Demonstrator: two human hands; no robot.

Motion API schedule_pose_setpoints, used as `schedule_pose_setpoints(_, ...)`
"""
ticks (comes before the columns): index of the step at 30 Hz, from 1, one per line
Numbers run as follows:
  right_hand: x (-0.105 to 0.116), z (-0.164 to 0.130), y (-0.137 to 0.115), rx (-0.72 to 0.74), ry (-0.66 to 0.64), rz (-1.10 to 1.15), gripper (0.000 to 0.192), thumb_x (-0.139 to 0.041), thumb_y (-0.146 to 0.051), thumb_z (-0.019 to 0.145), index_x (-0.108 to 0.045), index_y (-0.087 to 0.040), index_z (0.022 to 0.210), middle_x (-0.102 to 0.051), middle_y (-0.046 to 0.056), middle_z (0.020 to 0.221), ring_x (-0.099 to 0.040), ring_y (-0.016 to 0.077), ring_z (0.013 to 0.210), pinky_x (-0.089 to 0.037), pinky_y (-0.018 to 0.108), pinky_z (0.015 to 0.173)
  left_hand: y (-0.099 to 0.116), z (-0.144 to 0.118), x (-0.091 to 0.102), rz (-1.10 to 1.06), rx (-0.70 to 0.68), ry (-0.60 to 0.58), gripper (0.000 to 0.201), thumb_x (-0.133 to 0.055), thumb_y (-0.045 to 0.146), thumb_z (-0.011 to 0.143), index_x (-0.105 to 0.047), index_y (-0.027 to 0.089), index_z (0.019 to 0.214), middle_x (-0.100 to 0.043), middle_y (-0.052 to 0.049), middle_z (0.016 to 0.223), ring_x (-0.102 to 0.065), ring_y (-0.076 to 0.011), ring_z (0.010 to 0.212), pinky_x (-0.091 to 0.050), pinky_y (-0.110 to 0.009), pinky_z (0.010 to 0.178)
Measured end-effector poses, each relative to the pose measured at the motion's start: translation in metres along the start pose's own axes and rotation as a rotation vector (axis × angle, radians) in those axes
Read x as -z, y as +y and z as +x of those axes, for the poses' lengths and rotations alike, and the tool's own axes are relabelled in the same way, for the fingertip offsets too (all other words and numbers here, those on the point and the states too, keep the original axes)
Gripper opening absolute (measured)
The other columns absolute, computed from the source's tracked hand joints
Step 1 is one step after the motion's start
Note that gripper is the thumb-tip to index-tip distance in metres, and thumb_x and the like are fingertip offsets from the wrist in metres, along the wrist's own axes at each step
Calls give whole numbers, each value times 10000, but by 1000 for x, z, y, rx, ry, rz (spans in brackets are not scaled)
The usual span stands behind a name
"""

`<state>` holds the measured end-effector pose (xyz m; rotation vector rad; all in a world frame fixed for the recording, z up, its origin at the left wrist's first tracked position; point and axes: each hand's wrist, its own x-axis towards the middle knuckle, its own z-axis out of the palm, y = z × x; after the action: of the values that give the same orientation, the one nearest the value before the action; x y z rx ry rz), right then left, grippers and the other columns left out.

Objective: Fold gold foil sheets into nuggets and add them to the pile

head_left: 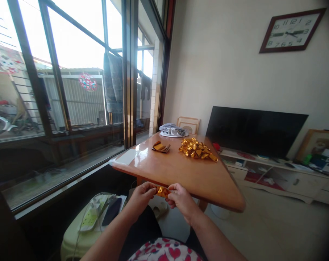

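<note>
Between my two hands is a small folded piece of shiny gold foil paper [162, 191], held just off the near edge of the table. My left hand [144, 195] pinches its left end, and my right hand [179, 198] pinches the right end. On the wooden table [164, 174] lies a heap of folded gold foil pieces [197, 148], toward the right side. A small stack of flat gold-brown foil sheets [161, 146] sits left of the heap.
Folded grey-white cloth [173, 130] rests at the table's far end. A pale green stool [72, 232] at my left bears a power strip [90, 217] with cables and a dark phone [112, 211]. Windows line the left; a television [255, 130] stands on a white cabinet [278, 181].
</note>
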<state>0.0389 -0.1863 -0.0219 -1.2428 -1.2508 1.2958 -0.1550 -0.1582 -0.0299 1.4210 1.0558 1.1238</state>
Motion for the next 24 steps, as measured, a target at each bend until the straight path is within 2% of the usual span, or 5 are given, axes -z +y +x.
schedule_pose_setpoints(4,6,-10,-9,29,-135,-30,417,-628,-354,839,-553,-161,1200,-691,26,811,-632,161,705,-492,271,641,5,-3,10,-1,50,13,315,-677,463,778,-677,149,805,-662,-21,713,-575,-147,646,-430,-255,636)
schedule_pose_setpoints(9,15,-22,-18,263,-160,-280,466,-643,-338,871,-573,-203,1312,-646,-22,801,-594,140,696,-483,257,661,8,-4,16,-4,122,50,303,-664,460,749,-663,156,742,-636,-5,653,-530,-127,584,-385,-243,591)
schedule_pose_setpoints(16,10,-32,-36,629,-170,-698,403,-580,-163,867,-649,-268,1250,-708,26,978,-651,195,883,-510,311,826,5,-2,17,-12,192,23,190,-616,339,724,-622,171,634,-588,10,566,-509,-125,541,-338,-235,533)
schedule_pose_setpoints(19,7,-30,-37,699,-186,-793,334,-562,-120,868,-676,-245,1155,-715,45,1023,-652,212,939,-505,321,844,5,-3,16,-18,216,11,184,-622,328,719,-636,167,630,-589,8,554,-502,-126,531,-321,-236,520)
schedule_pose_setpoints(24,6,-30,-35,735,-198,-856,230,-560,-105,884,-682,-234,1031,-719,34,964,-647,204,904,-491,313,807,8,-7,14,-66,261,0,180,-628,321,697,-634,167,603,-580,15,537,-474,-120,515,-291,-233,498)
